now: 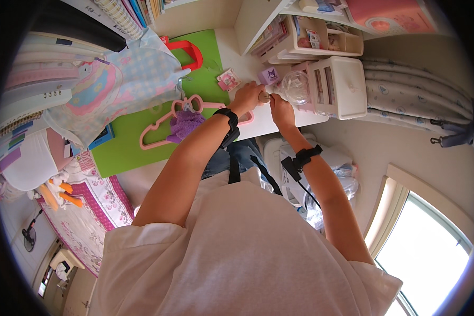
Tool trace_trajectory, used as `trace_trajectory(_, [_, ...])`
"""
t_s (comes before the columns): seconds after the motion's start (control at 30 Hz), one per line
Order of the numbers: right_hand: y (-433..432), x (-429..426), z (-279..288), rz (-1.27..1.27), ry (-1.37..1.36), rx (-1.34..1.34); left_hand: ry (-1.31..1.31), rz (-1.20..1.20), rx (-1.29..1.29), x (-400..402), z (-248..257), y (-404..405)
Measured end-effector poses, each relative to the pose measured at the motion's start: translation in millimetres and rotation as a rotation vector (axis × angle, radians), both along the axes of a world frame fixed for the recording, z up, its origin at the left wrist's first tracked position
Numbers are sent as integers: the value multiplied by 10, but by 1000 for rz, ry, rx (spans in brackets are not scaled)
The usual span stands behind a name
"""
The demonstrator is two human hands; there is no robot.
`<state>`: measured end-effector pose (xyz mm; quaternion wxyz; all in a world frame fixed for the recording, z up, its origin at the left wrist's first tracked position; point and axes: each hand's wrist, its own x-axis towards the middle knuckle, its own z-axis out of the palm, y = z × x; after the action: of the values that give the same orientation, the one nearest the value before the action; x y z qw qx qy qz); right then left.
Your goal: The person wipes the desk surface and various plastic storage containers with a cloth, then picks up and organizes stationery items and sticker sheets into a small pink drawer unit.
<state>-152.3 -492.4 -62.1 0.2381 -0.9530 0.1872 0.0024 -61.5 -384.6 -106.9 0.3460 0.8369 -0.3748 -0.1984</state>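
My left hand [248, 96] holds a small round beige object [264, 96] over the desk's white right part. The fingertips of my right hand [281, 111] pinch at its right edge; what they grip there is too small to make out. Just beyond my hands sit a purple box [268, 75] with a cartoon figure and a clear round plastic container [295, 87]. A pink-and-white packet [229, 79] lies past my left hand. Beneath my left forearm is a pink clothes hanger [155, 134] with a bow shape, a fluffy purple cloth [186, 125] on it.
A green mat [122, 158] covers the desk's left part. On it are a checked cloth [142, 71] and a red handle-like loop [195, 55]. Books and binders [43, 75] stand at left. White plastic drawers [345, 89] stand at right, beside a curtain [410, 89].
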Motion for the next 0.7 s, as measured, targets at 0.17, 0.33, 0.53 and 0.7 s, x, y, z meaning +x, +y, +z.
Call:
trace_trajectory(0.17, [0, -10, -9, 12, 9, -7, 2, -3, 28, -1, 2, -4])
trace_trajectory(0.33, [3, -18, -21, 32, 13, -3, 19, -6, 27, 0, 2, -2])
trace_trajectory(0.53, [11, -15, 14, 20, 3, 1, 13, 2, 44, -6, 3, -13])
trace_trajectory(0.7, [12, -6, 22, -22, 37, 32, 1, 8, 33, -8, -29, -9])
